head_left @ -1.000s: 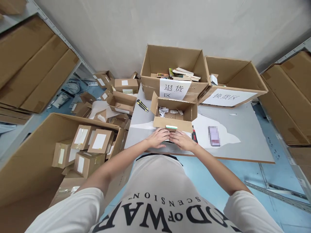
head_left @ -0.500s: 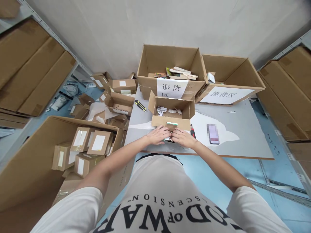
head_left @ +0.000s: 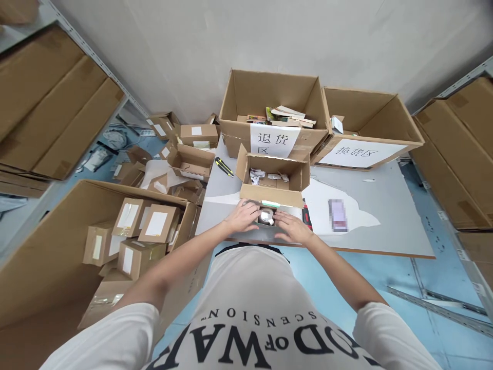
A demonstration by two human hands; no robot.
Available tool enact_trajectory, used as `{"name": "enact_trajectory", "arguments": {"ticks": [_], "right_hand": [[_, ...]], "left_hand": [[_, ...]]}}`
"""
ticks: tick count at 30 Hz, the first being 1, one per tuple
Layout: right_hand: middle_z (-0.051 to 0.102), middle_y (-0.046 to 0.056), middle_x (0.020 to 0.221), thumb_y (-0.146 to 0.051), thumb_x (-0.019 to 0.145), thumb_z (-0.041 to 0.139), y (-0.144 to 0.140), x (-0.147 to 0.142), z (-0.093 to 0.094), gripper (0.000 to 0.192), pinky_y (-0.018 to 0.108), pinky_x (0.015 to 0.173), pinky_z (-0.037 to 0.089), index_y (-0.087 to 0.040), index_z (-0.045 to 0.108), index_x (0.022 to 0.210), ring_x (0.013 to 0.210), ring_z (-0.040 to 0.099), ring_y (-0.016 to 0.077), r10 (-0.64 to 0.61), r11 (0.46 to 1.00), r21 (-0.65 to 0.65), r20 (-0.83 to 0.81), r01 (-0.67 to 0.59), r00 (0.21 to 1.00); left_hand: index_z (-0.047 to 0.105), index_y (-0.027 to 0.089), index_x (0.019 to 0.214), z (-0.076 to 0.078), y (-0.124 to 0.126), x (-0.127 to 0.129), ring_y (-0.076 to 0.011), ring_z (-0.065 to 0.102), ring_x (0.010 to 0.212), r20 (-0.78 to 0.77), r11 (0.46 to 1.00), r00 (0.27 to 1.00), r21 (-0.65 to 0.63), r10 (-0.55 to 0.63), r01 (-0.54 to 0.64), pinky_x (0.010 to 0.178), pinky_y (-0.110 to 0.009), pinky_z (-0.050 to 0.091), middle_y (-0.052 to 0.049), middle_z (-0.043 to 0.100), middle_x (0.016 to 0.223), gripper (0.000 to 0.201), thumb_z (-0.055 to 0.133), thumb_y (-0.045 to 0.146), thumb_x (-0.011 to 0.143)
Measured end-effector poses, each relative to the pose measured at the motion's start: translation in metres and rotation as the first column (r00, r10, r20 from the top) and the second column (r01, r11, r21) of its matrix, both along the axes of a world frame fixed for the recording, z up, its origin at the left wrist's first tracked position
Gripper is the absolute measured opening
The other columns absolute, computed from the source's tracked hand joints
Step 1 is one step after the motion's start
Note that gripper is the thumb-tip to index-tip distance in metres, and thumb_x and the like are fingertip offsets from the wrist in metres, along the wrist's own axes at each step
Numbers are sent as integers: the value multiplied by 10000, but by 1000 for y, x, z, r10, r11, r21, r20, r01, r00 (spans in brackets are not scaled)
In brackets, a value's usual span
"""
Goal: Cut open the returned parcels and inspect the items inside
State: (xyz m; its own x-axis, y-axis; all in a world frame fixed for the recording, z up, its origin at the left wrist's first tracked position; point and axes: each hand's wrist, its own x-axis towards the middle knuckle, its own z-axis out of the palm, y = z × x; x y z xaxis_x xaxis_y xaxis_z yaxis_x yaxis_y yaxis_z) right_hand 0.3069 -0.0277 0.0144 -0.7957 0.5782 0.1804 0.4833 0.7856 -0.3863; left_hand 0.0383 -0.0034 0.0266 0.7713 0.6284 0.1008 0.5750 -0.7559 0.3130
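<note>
A small open box [head_left: 260, 223] sits near the table's front edge, its green-edged flap raised. Inside it a shiny round metal object [head_left: 266, 215] shows; its kind I cannot make out. My left hand [head_left: 243, 216] grips the box's left side, thumb apart from the fingers. On the opposite side my right hand [head_left: 291, 226] holds the box with its fingers along the edge. Just behind stands a larger open carton [head_left: 271, 192] with crumpled white paper [head_left: 257, 176] in it.
A yellow-black box cutter [head_left: 224, 167] lies left of the carton, a red-black tool [head_left: 306, 217] right of it. Farther right is a phone [head_left: 338, 215]. Two big labelled cartons [head_left: 234, 144] [head_left: 323, 159] line the back. A large carton [head_left: 96, 186] of small boxes stands left.
The small box's flap has been lifted open and the metal object inside has come into view. My hands have moved apart to the box's two sides.
</note>
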Motion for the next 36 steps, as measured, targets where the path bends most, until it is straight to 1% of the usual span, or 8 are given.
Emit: {"name": "enact_trajectory", "arguments": {"ticks": [4,7,12,17,26,30,33,36], "right_hand": [[655,114,1182,-260,953,393,-17,-11,-10,268,411,1007,467,-183,640,1025,1206,552,199,-295,953,-110,-116,283,949],[659,102,1179,-258,956,378,-24,-25,-10,272,382,991,459,-195,636,1016,1199,557,196,-406,911,-109,-77,397,911],[671,136,1113,-288,942,418,-19,-49,16,248,449,923,394,-172,624,1014,1081,590,265,-438,897,15,178,443,881],[683,174,982,-423,854,566,-9,-68,38,281,446,828,363,-163,620,949,960,575,313,-546,826,77,358,558,758],[705,170,941,-459,771,647,8,-92,51,424,404,809,415,-152,562,1052,900,662,299,-540,737,-25,578,675,611],[700,167,1008,-436,785,630,12,-96,55,460,350,744,457,-164,520,1139,914,678,287,-509,717,-96,606,691,612],[705,150,1001,-504,758,652,13,-96,56,528,349,756,469,-174,513,1146,930,676,288,-512,710,-104,602,696,613],[706,153,996,-471,765,651,14,-96,55,499,347,754,474,-165,519,1137,927,675,288,-509,718,-98,601,689,616]], "left_hand": [[468,155,1296,-25,-15,6,-280,527,1068,81,983,981,-58,179,-175,1049,-486,282,-132,592,1088,675,624,549,771],[411,161,1348,-37,-19,14,-281,539,1072,120,962,956,-87,268,-259,1065,-504,273,-128,596,1085,704,605,544,790],[356,162,1392,-30,-19,18,-277,542,1081,94,955,953,-100,289,-280,1068,-492,266,-121,602,1073,747,632,495,783],[368,190,1379,-19,-19,20,-289,538,1086,49,951,954,-100,297,-291,1054,-498,265,-120,597,1088,718,648,460,775],[449,195,1288,-15,-19,24,-283,532,1085,91,933,932,-123,351,-339,1035,-454,295,-114,579,1134,720,741,415,667],[438,232,1306,-11,-18,29,-291,520,1110,101,925,925,-142,367,-352,1020,-466,284,-102,570,1157,721,730,366,660],[433,223,1327,-11,-17,31,-305,536,1081,73,922,925,-146,373,-360,990,-478,288,-112,573,1132,760,734,390,650],[442,226,1330,-14,-17,31,-312,532,1103,89,922,924,-150,371,-356,988,-476,278,-122,573,1174,755,733,395,654]]}}
